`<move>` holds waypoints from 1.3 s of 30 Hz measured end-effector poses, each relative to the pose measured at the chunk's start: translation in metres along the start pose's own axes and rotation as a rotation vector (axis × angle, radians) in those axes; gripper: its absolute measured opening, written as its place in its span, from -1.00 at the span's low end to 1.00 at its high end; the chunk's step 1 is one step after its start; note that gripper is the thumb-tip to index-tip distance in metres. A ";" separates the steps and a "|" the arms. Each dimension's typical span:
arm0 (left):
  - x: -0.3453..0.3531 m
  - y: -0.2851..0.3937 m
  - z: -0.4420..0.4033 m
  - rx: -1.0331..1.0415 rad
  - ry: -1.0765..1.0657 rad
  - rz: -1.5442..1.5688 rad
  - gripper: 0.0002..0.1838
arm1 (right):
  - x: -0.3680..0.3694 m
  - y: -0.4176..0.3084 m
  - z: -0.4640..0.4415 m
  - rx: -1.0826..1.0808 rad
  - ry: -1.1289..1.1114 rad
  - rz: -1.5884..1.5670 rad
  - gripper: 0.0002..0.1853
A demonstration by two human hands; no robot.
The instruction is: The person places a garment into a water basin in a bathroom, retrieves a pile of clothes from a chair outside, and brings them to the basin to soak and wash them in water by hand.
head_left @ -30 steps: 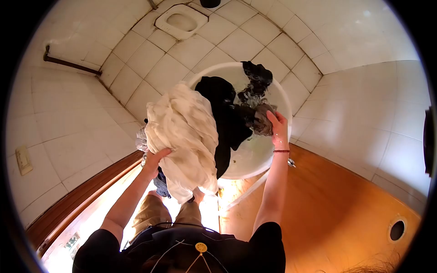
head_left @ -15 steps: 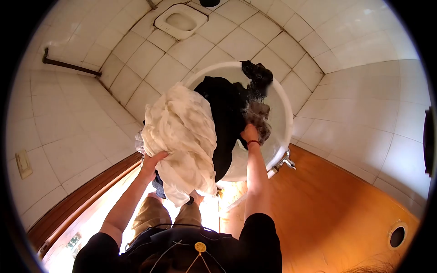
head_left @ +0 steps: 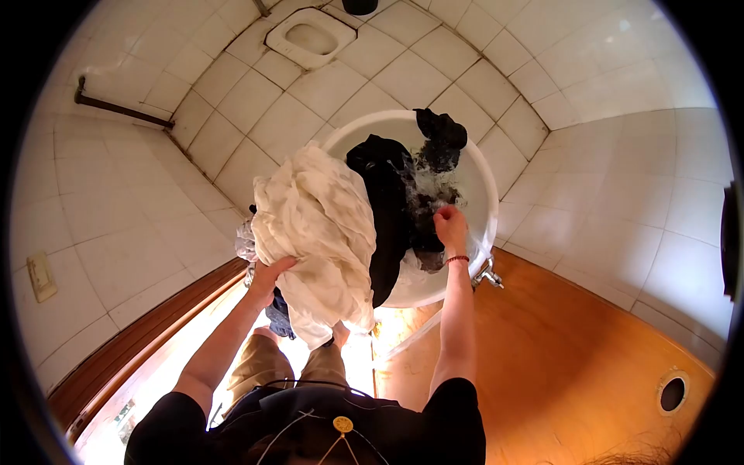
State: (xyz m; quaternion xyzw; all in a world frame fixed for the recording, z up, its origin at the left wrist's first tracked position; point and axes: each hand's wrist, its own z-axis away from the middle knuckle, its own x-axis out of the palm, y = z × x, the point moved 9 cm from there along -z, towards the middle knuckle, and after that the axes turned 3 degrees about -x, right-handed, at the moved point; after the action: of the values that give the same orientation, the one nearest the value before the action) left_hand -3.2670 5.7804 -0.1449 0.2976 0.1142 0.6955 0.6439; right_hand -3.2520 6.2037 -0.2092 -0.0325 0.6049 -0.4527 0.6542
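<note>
My left hand (head_left: 273, 277) grips the lower left side of a bunched cream-white cloth (head_left: 314, 209), the thumb on top and the other fingers underneath. Dark blue fabric (head_left: 279, 314) hangs below that hand. My right hand (head_left: 451, 226) is over the white basin (head_left: 493, 203), its fingers curled together beside wet dark cloth (head_left: 426, 225) in splashing water. Whatever these fingers hold, if anything, is hidden. A larger black garment (head_left: 384, 209) lies across the basin's left part, next to the cream cloth. Another black piece (head_left: 442, 130) drapes over the far rim.
A metal tap (head_left: 490, 276) sticks out by the basin's right front side. Beyond the basin, a squat toilet (head_left: 311, 37) is set into the tiled floor. An orange-brown board (head_left: 573, 349) spans the lower right, with tiled walls on both sides.
My right hand has shifted right and slightly up, and water splashes more around the dark cloth. My left hand and the cream cloth have moved a little to the right.
</note>
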 end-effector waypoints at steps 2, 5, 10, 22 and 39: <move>-0.001 0.003 0.003 0.018 0.048 -0.020 -0.40 | -0.030 -0.043 0.004 -0.202 0.221 0.069 -0.69; -0.003 -0.002 0.000 -0.010 0.019 -0.014 -0.39 | -0.012 -0.095 -0.015 -0.369 0.244 0.081 -0.56; -0.005 -0.001 0.000 0.006 0.017 -0.037 -0.37 | 0.049 -0.141 -0.003 -0.418 0.160 0.476 -0.45; -0.008 -0.005 -0.005 -0.005 0.029 -0.002 -0.36 | 0.098 0.106 -0.036 0.270 -0.107 0.577 -0.64; -0.011 -0.009 -0.008 -0.009 -0.007 -0.048 -0.36 | -0.154 -0.060 0.047 -0.083 0.512 -0.322 -0.53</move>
State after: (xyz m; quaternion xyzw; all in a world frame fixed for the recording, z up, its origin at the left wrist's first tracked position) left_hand -3.2642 5.7729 -0.1585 0.2943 0.1159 0.6793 0.6622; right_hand -3.2252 6.2417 -0.0443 -0.0395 0.7552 -0.5191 0.3984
